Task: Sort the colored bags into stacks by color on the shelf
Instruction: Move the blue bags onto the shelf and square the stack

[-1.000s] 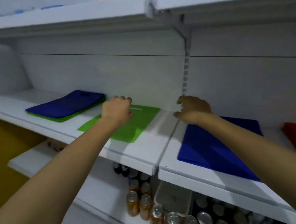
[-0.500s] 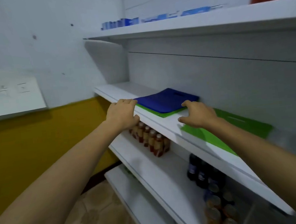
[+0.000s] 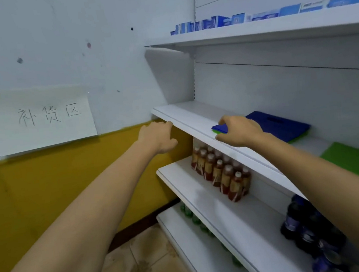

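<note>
Covering a corner of the blue bag (image 3: pixel 283 125), the right grip (image 3: pixel 240 130) seems set to lift it off the green bag (image 3: pixel 217 132) on the shelf (image 3: pixel 190 117); pinching or not, I cannot tell. Left grip (image 3: pixel 157 136) hovers slack, empty.

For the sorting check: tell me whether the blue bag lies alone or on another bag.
On another: the blue bag lies flat on a green bag, whose edge shows beneath its corner.

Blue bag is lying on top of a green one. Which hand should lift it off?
Right. The right hand curls over the near corner of the blue bag, which covers the green bag. The left hand is by the front edge of the shelf, apart from both bags, holding nothing.
</note>
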A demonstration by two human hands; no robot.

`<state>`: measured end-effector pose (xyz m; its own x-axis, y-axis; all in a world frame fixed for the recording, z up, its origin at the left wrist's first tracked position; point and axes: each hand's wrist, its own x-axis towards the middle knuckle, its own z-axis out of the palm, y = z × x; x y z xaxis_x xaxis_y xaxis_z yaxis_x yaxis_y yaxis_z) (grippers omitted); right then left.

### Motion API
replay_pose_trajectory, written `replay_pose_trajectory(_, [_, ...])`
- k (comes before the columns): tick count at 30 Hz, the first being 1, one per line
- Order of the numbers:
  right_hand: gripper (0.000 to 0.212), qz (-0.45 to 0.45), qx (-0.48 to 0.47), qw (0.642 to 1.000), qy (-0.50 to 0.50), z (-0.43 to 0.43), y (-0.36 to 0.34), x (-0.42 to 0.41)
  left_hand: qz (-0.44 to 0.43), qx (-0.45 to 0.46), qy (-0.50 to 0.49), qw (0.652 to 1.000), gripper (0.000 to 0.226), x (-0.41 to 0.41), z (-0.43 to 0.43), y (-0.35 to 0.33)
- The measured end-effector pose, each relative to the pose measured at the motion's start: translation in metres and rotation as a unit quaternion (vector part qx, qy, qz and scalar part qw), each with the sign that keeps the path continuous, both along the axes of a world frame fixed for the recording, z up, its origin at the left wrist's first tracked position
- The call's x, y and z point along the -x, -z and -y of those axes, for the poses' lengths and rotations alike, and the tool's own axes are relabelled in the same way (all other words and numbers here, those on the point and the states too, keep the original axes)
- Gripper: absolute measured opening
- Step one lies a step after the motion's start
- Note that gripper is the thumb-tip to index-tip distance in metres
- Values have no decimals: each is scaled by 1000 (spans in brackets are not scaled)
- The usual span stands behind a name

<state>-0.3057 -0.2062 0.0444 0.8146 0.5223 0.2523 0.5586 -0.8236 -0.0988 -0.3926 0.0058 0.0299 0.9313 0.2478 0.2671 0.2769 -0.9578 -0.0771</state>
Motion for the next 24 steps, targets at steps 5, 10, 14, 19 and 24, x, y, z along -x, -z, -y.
replay_pose_trajectory(5, [44,1,-1,999,32,9,7,-24,4,-7,30,1000,60,-31,1,9])
replay_pose_trajectory(10, [51,-22,-18,997,68,34,16,-56,6,-12,82,997,57,-74,18,15])
replay_pose_trajectory(14, [51,-42,-43,992,114,59,26,-90,-17,-32,134,990,58,-117,41,18])
replay_pose_trajectory(19, [53,-90,-91,976,174,88,46,-138,-41,-33,185,981,55,-185,55,16])
replay_pose_trajectory(24, [54,-97,-113,963,223,115,55,-182,-63,25,204,977,57,-245,61,16])
